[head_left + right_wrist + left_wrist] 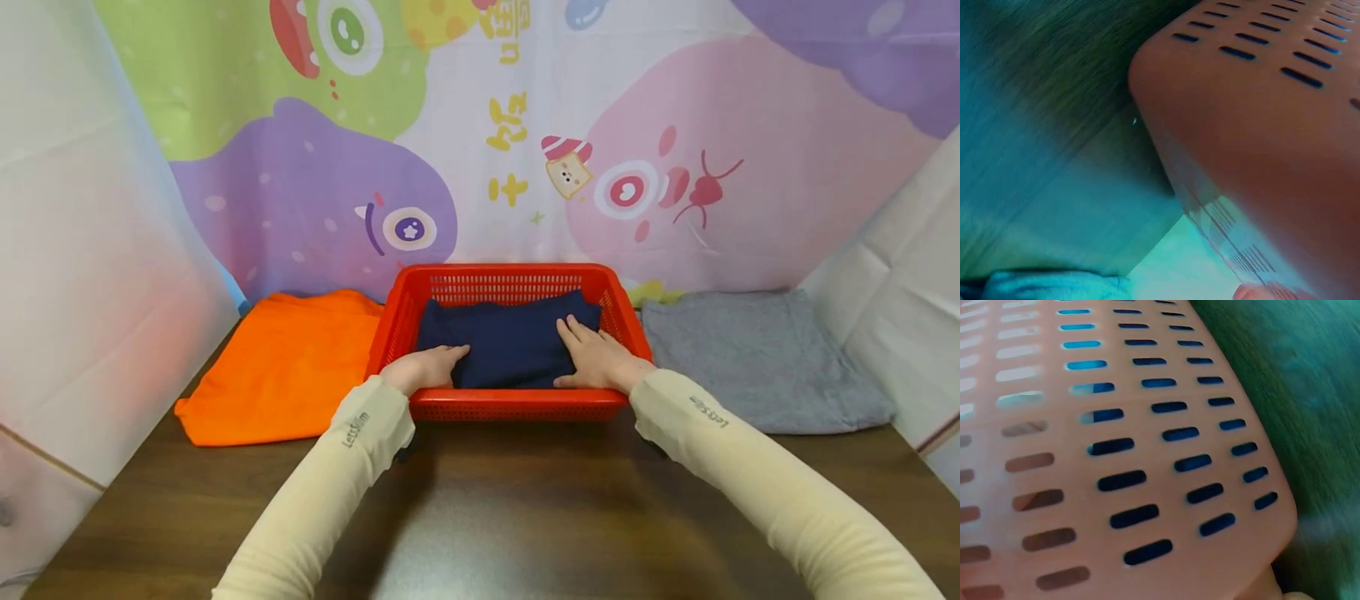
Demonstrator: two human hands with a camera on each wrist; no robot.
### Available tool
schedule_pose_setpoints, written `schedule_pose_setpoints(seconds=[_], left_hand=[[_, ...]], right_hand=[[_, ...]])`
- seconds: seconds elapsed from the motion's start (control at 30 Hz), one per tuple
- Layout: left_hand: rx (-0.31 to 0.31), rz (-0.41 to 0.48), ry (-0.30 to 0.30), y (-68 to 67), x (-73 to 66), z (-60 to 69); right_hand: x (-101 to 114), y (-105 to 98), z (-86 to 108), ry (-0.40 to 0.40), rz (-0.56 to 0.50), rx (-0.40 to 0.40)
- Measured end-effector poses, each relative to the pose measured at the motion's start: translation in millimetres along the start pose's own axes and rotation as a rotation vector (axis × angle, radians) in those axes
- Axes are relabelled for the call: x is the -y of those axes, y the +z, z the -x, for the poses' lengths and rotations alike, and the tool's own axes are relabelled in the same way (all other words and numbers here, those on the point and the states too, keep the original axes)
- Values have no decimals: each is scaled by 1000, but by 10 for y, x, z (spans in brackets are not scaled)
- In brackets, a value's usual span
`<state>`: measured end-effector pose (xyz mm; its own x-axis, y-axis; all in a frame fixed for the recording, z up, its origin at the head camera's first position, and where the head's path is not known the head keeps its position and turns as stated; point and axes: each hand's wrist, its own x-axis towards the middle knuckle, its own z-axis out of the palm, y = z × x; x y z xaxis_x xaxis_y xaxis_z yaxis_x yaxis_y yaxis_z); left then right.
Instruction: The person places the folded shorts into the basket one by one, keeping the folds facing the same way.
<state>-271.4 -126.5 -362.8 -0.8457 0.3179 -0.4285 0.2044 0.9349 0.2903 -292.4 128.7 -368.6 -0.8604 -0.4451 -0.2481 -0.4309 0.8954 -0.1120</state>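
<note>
we see the navy cloth (510, 342) lying inside the red basket (517, 407), the right hand (602, 361) resting on it, fingers extended and loose. the left hand (426, 367) is at its left side, too foreshortened for us to tell whether it grips; the left wrist view shows mostly slotted basket wall.

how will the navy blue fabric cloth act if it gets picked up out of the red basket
The navy blue fabric cloth would probably flop, since its far edge already looks uneven. It is likely light for its size, being soft-looking fabric. Rolling seems unlikely, as it lies flat in the red plastic basket.
</note>
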Motion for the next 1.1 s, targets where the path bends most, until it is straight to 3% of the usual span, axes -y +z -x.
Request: schedule_pose_setpoints(seconds=[0.23,0.3,0.43,0.57,0.77,0.93,1.1], left_hand=[[-66,-14,12,-41,-41,68],[-113,5,21,-75,-75,119],[-298,120,43,-139,-183,233],[-502,268,75,-127,-325,303],[-708,479,115,-25,-525,309],[-794,619,189,95,-659,316],[-835,664,308,240,-768,294]], right_hand=[[-3,-44,100,12,-57,-146],[-6,-62,148,20,-89,-179],[-8,-113,252,4,-155,-293],[-27,-118,377,-21,-201,-471],[-130,-57,566,-95,-258,-726],[-211,2,718,-145,-302,-822],[-263,71,836,-214,-360,-828]])
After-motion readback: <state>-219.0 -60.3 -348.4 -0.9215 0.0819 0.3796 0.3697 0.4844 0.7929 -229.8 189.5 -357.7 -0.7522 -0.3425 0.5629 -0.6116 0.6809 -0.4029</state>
